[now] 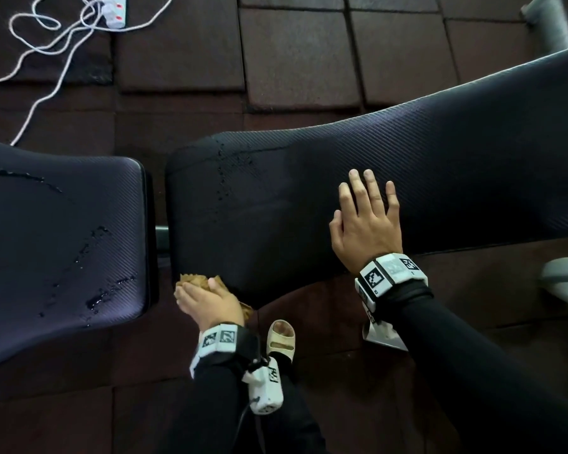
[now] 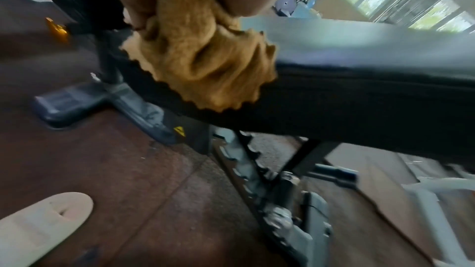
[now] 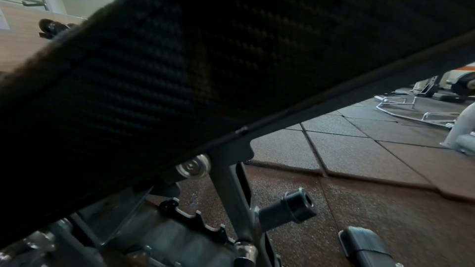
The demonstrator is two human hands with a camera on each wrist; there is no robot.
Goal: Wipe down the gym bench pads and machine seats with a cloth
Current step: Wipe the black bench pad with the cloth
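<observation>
Your left hand [image 1: 207,301] grips a bunched tan cloth [image 1: 195,280] against the near corner of the long back pad [image 1: 407,152]. Your right hand [image 1: 366,221] lies flat on that pad, fingers straight and spread. Droplets sit on the pad near its left end. The seat pad [image 1: 63,231] to the left has wet streaks. A power strip [image 1: 114,11] with white cables lies on the rubber floor tiles [image 1: 295,57]. One sandalled foot [image 1: 280,337] shows just beside your left wrist.

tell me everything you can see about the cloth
The cloth is tan or mustard, soft and fuzzy like microfibre, with a zigzag-cut edge. It is bunched up, not spread flat. The left hand grips it, pressing it against the near side edge of the long bench pad, by the corner next to the gap between the two pads.
</observation>
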